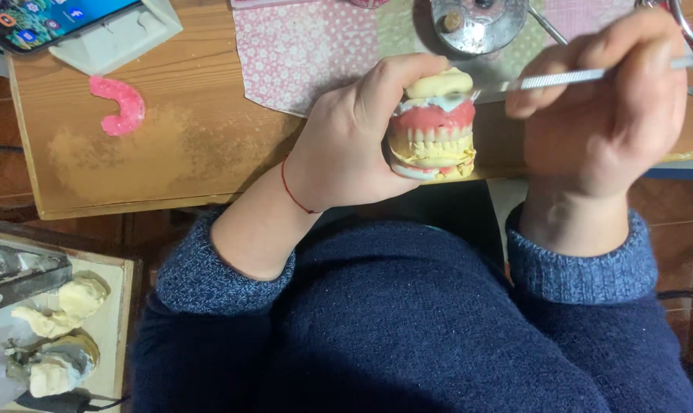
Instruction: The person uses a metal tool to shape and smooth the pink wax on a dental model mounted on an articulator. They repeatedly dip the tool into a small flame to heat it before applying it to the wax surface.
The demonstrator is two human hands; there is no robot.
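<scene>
The left hand point(346, 145) sits at the centre of the frame, fingers curled and closed in a grasp, thumb pointing up, with a thin red string around the wrist. The right hand point(606, 107) occupies the upper right, fingers pinched together. Both forearms emerge from dark blue knitted sleeves lower in the frame.

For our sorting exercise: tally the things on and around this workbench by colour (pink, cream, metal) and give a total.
Pink: 2, wax arch and the gums of the denture model
Cream: 2, plaster casts
Metal: 2, tool and burner
Total: 6
</scene>
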